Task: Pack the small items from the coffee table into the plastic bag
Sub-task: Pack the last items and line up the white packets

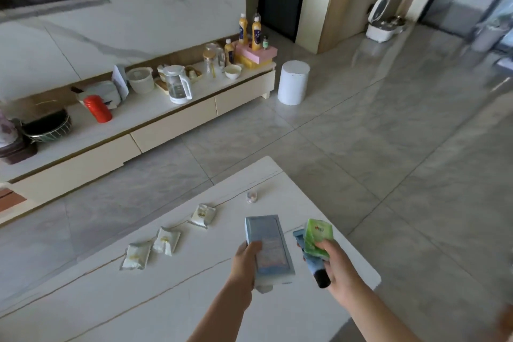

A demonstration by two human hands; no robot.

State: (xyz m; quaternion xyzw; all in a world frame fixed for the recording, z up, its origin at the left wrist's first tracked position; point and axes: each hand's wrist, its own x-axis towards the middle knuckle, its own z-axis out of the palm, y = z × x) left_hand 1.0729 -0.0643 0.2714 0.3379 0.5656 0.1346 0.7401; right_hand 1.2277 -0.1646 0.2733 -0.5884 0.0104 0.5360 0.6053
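Over the white coffee table (166, 300) — grey tiled floor (388, 161) around — left hand (244, 261) grips a blue box (268, 247), right hand (337, 264) a green packet (317, 236).

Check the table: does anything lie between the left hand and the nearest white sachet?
Nothing visible does; bare table lies between the left hand and that sachet. But the hand already holds a blue box.

I am seeing two bare forearms coming in from the bottom edge, with no sleeve showing on either one as far as the frame reaches. The left grip (245, 261) and the right grip (334, 266) are both bare: no glove, ring, watch or band is showing. The fingernails are looking short and plain, though blurred.
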